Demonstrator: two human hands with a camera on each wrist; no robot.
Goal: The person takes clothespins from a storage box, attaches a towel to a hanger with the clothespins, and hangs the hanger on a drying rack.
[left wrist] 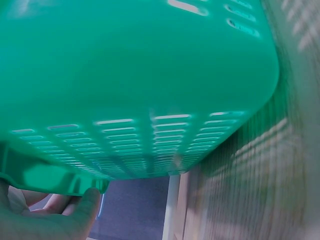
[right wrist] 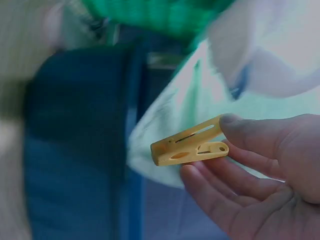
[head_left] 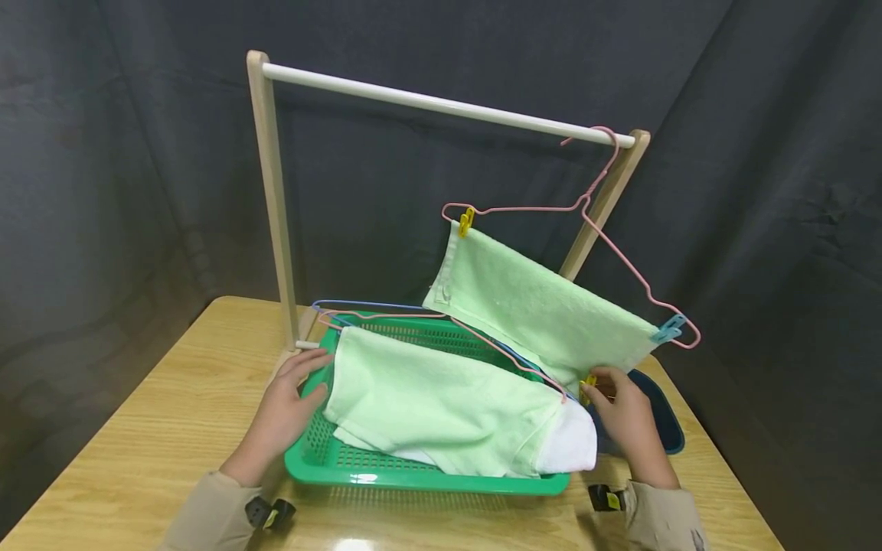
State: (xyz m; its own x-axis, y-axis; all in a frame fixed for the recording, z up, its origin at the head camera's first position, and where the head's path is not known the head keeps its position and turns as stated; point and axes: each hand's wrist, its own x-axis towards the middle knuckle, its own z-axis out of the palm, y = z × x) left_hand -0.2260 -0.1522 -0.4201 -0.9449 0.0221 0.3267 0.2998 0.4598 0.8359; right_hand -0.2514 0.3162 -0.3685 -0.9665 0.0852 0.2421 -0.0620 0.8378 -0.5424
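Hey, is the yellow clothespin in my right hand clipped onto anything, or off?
Off: in the right wrist view, the right hand holds the yellow clothespin, with no cloth caught in its tip.

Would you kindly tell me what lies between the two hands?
In the head view, the green basket lies between the left hand and the right hand, with a light green towel and some white cloth across it.

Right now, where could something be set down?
The wooden tabletop is bare left of the left hand and between the sleeves, before the green basket. Crowded: the basket's right, with right hand, yellow clothespin and navy container.
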